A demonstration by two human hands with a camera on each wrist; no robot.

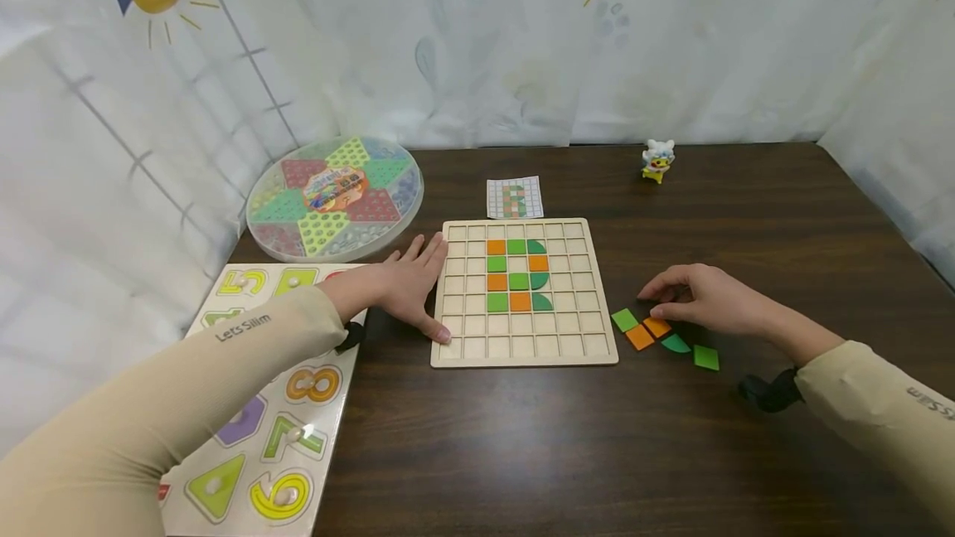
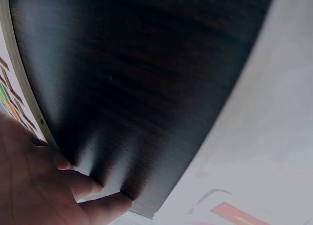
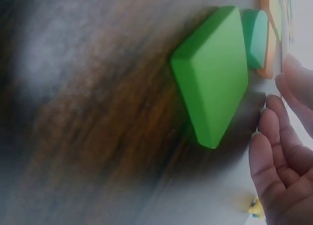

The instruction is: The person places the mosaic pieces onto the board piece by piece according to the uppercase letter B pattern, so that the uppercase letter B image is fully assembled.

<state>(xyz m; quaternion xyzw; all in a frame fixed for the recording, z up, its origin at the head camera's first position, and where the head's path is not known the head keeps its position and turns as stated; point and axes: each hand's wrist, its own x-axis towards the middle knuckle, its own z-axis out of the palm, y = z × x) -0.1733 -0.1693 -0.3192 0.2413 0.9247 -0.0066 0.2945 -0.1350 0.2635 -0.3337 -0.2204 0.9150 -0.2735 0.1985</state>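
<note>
A wooden grid board (image 1: 462, 346) lies on the table, with orange, light green and dark green tiles (image 1: 518, 280) set in its cells. My left hand (image 1: 410, 284) rests at the board's left edge, fingers spread, thumb on its lower left corner. To the right of the board my right hand (image 1: 701, 297) hovers low over loose tiles, thumb and fingers apart. Its thumb tip is right at an orange tile (image 1: 657, 327). Beside that lie another orange tile (image 1: 639, 337), a green square (image 1: 624, 320), a dark green rounded piece (image 1: 676, 344) and a separate green square (image 3: 215, 73).
Behind the board lies a small pattern card (image 1: 515, 198). A round Chinese checkers set (image 1: 336, 199) stands at the back left, and a knobbed number puzzle (image 1: 276, 404) lies under my left forearm. A small figurine (image 1: 658, 161) stands at the back right.
</note>
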